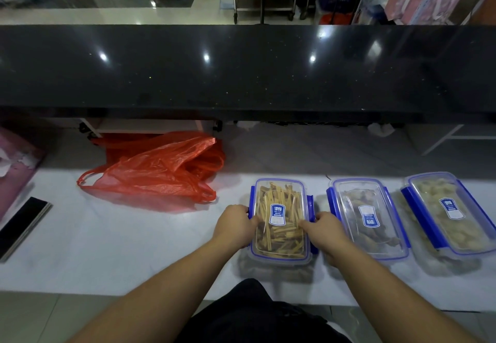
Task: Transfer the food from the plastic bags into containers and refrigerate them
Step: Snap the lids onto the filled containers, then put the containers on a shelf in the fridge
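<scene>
Nearest, two bare forearms reach over the white desk to a lidded clear container of tan food strips. The left hand holds its left edge, fingers curled at the blue clip, thumb on the lid; the right hand mirrors it at the right clip, thumb pressing the lid. A blue lid label reads "DYU". To the right, just beside it, stand a second container of dark food and a third container of pale food, both lidded, bearing the same label. Farther left lies a crumpled red plastic bag; a dark phone rests at the left edge. Beyond, a black counter spans the scene.
</scene>
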